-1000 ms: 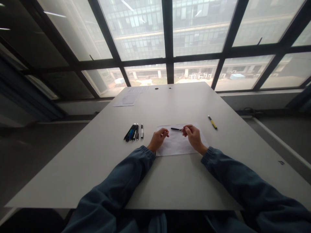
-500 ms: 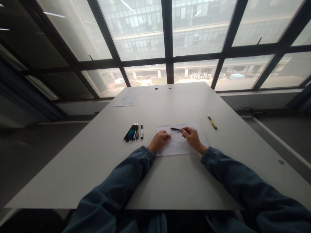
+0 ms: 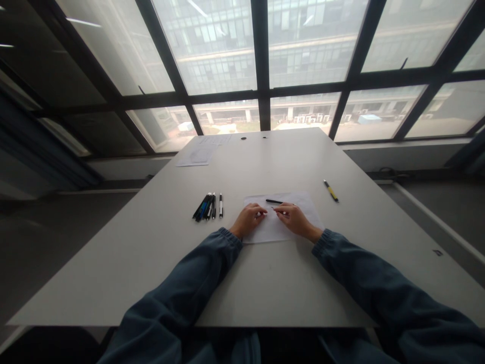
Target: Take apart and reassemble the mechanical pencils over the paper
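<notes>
A sheet of white paper (image 3: pixel 278 230) lies on the table beneath both hands. My right hand (image 3: pixel 293 218) pinches a thin dark pen part (image 3: pixel 275 209), its tip pointing left; whether it is a refill is too small to tell. Just beyond those fingers, a black pen barrel (image 3: pixel 273 201) rests on the paper, its right end partly behind my right hand. My left hand (image 3: pixel 250 218) rests at the paper's left side with thumb and fingertips together. What they hold, if anything, I cannot make out. A small gap separates the two hands.
Left of the paper lies a bunch of several pens (image 3: pixel 204 207), with a white-and-black pen (image 3: pixel 221 206) beside it. A yellow-and-black pen (image 3: pixel 331 191) lies to the right. Printed sheets (image 3: pixel 195 155) are at the table's far left, before the window (image 3: pixel 227 114).
My right hand has moved slightly left and nearer to me, bringing the thin dark part closer to my left hand. The black barrel and the other pens have stayed put.
</notes>
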The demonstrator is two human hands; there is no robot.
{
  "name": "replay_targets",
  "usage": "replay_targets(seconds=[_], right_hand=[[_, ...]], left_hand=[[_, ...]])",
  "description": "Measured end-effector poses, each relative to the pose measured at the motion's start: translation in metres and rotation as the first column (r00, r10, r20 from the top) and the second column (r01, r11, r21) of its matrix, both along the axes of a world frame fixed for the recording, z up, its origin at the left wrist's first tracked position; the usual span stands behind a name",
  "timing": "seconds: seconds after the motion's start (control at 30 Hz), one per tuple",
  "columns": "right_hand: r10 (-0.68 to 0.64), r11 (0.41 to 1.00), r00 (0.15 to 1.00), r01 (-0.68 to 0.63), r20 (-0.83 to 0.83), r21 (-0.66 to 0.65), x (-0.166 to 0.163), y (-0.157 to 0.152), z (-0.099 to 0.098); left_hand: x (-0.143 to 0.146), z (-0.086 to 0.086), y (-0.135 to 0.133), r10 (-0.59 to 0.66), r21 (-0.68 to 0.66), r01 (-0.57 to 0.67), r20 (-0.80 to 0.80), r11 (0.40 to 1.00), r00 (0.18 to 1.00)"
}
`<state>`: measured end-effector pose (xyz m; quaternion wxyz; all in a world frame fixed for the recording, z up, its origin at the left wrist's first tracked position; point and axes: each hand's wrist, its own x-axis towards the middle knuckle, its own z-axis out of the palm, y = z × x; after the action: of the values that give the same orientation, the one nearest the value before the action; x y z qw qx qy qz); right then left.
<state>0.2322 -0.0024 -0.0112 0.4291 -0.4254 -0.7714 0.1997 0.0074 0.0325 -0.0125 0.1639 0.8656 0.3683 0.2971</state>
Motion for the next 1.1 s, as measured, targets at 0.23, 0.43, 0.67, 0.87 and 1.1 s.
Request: replay_targets(seconds=[0.23, 0.43, 0.67, 0.87, 1.1], right_hand=[[-0.042, 0.997, 0.994, 0.036, 0.101, 0.070, 0.0026, 0.0027, -0.0052], [-0.063, 0.995, 0.993, 0.055, 0.097, 0.081, 0.0041, 0.0046, -0.0076], [-0.150, 0.988, 0.980, 0.144, 0.133, 0.050, 0.0073, 0.0065, -0.0081], [-0.208, 0.978, 0.958, 0.207, 0.195, 0.027, 0.0084, 0.0046, -0.0046], [-0.270, 0.963, 0.894, 0.261, 0.358, 0.074, 0.0098, 0.0022, -0.0025]], left_hand=[[0.0005, 0.0012, -0.0015, 0.024, -0.013, -0.024, 0.009, 1.000, 1.000], [0.0003, 0.0042, -0.0031, 0.089, 0.020, -0.088, -0.032, 0.996, 0.996], [0.0005, 0.0052, -0.0038, 0.122, -0.011, -0.124, -0.080, 0.992, 0.989], [0.0009, 0.0056, -0.0028, 0.117, -0.014, -0.118, -0.087, 0.993, 0.989], [0.0018, 0.0051, -0.0023, 0.103, -0.011, -0.103, -0.047, 0.995, 0.994]])
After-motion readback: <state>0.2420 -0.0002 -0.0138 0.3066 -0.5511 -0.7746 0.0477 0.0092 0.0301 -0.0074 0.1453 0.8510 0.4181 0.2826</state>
